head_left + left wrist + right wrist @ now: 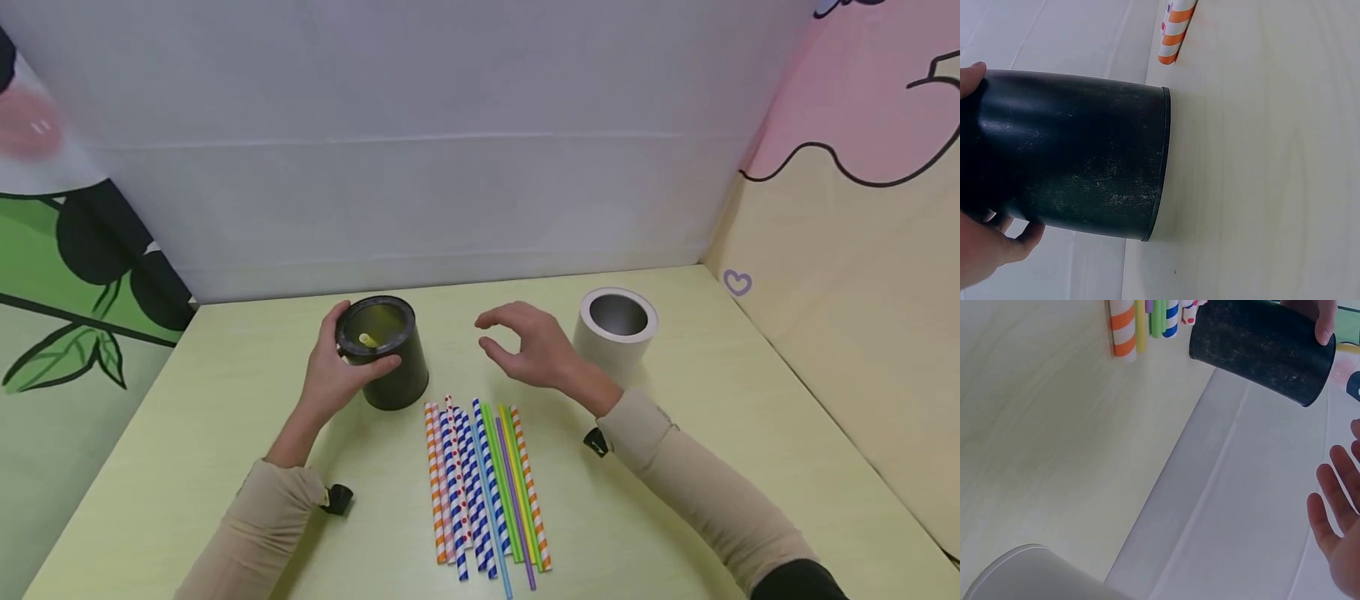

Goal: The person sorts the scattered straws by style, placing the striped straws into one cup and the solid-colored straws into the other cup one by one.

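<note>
My left hand (337, 367) grips the black cup (397, 375) near its rim, thumb on the near side and fingers round the far left. Inside the cup shows the pale yellow end of a straw (367, 340). In the left wrist view the cup's base is right at the tabletop. My right hand (536, 346) is held between the two cups, thumb and fingers apart with nothing between them. Before both hands lies a row of striped and plain paper straws (487, 492), orange, pink, blue, green, yellow and purple.
A white cup (611, 350) stands upright behind my right wrist, its grey inside visible. The pale wooden table (675, 542) meets a white wall (450, 200) at the back. Printed panels with cartoon drawings border the left and right sides.
</note>
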`<state>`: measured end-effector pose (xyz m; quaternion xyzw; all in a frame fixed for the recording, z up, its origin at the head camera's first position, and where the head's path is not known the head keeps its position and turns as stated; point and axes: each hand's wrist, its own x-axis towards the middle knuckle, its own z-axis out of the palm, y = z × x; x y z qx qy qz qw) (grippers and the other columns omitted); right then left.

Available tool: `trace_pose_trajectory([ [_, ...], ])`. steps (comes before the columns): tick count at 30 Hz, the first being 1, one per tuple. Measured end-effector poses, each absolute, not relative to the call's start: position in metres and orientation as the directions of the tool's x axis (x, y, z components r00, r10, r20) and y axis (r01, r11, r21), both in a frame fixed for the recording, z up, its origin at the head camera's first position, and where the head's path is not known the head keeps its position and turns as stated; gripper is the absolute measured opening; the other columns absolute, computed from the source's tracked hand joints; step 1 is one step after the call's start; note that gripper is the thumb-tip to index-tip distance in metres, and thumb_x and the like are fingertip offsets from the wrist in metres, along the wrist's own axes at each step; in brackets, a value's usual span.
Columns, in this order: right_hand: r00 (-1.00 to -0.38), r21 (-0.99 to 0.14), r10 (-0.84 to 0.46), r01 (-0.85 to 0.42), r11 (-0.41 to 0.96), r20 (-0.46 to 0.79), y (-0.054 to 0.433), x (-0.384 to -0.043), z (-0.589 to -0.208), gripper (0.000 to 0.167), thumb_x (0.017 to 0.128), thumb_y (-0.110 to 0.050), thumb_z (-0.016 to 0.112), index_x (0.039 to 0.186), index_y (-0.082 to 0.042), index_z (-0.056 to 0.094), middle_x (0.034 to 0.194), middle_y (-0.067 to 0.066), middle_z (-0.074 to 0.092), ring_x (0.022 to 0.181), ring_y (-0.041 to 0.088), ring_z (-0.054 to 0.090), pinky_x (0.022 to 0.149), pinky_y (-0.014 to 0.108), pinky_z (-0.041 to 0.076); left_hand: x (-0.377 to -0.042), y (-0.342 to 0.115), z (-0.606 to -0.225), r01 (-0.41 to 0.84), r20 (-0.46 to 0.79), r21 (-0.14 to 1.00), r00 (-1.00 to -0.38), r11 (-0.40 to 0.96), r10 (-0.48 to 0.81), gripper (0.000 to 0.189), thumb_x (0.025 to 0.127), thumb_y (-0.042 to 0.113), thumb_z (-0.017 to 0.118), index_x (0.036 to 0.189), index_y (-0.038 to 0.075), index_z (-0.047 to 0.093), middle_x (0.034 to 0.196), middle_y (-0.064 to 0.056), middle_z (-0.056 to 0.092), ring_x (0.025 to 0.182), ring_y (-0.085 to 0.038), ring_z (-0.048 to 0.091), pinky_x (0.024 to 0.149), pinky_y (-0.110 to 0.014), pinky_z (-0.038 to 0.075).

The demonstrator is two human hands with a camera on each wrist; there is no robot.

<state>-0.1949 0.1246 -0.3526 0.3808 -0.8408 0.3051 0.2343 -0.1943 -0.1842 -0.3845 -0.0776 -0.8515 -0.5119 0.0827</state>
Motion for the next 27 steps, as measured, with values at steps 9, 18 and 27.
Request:
trace_pose_trajectory([
  [9,-0.590,-0.338,-0.548,-0.800,0.496,0.592,0.132,-0.174,-0.355,0.020,0.087,-0.016,0.069,0.106,-0.010,0.069,0.101,0.002,0.070,0.099,0.016,0.063,0.085,0.032,0.051,-0.194,-0.183,-0.385,0.227,0.230,0.854,-0.972,0.468,0.052,0.108,0.070,0.032,0.086,0.152,0.018,0.018,0.146,-0.011,0.038,0.131,-0.031,0.038,0.102,-0.059,0.033],
  [18,-0.544,-0.298,-0.613,-0.835,0.463,0.572,0.141,-0.153,-0.360,0.021,0.084,-0.017,0.071,0.105,-0.012,0.070,0.102,-0.002,0.070,0.097,0.014,0.063,0.083,0.029,0.052,-0.196,-0.184,-0.385,0.236,0.237,0.858,-0.970,0.456,0.055,0.108,0.070,0.031,0.086,0.152,0.016,0.018,0.146,-0.011,0.039,0.131,-0.030,0.038,0.102,-0.057,0.033],
  [27,-0.530,-0.274,-0.668,-0.846,0.457,0.522,0.150,-0.135,-0.365,0.021,0.084,-0.018,0.070,0.105,-0.014,0.069,0.101,-0.004,0.070,0.096,0.012,0.063,0.081,0.027,0.051,-0.196,-0.185,-0.385,0.236,0.238,0.860,-0.970,0.452,0.054,0.107,0.070,0.030,0.086,0.152,0.015,0.019,0.145,-0.011,0.040,0.130,-0.028,0.038,0.102,-0.056,0.033],
])
